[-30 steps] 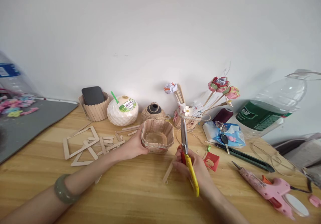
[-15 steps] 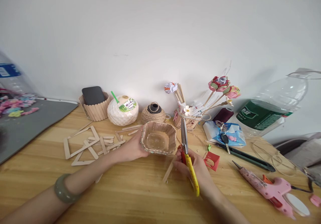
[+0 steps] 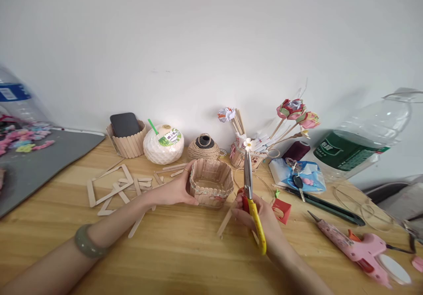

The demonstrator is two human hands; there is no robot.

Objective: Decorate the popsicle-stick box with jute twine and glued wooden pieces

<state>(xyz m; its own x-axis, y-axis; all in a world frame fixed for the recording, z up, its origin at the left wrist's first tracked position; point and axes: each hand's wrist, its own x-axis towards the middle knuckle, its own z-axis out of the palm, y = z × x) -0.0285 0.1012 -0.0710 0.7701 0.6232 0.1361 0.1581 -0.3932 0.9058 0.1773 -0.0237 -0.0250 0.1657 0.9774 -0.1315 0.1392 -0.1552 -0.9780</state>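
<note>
My left hand (image 3: pixel 176 189) grips the left side of a small basket (image 3: pixel 211 182) made of wooden sticks, resting on the wooden table (image 3: pixel 185 255). My right hand (image 3: pixel 261 222) holds yellow-and-red scissors (image 3: pixel 253 200) with the closed blades pointing up, just right of the basket. A green bangle (image 3: pixel 86 242) sits on my left wrist. A loose wooden stick (image 3: pixel 225 221) lies on the table between my hands.
Flat stick frames (image 3: pixel 114 187) lie to the left. Along the wall stand a stick holder with a phone (image 3: pixel 126 134), a coconut drink (image 3: pixel 163 144), a twine ball (image 3: pixel 203 147) and paper flowers (image 3: pixel 294 112). A pink glue gun (image 3: pixel 355 246), a red tape piece (image 3: pixel 280 209) and a big bottle (image 3: pixel 360 143) are on the right.
My left hand tipped the basket's opening toward me, then set it back upright. The scissors stayed in my right hand, nearly still.
</note>
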